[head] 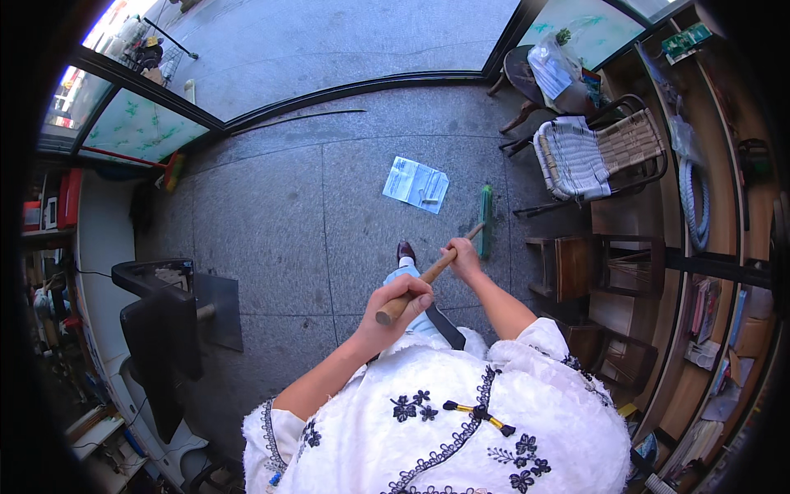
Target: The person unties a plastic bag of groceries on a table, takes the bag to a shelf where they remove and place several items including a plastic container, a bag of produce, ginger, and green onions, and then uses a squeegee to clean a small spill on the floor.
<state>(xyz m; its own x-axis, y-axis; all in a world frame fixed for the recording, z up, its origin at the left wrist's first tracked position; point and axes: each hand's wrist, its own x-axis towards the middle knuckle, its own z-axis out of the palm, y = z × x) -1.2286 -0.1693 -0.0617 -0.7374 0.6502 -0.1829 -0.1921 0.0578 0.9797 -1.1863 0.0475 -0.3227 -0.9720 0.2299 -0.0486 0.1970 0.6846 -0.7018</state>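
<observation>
My left hand [398,301] is wrapped around the top end of a wooden handle [441,265], close to my body. Farther down the same handle, my right hand [464,258] grips it. The handle slants away to the right and meets a long, narrow green head [486,213], apparently a broom's, resting on the floor. Left of this head lies a printed sheet of paper [413,182] with a small pale piece [428,198] on it. One dark shoe [405,251] shows beyond my left hand.
Grey floor tiles [259,234] stretch to the doorway track [358,89]. At right stand a woven chair [574,160], a round stool [524,74], wooden stools [571,268] and shelves [710,296]. A black armchair [160,333] stands left; another broom [174,171] leans near the glass panel.
</observation>
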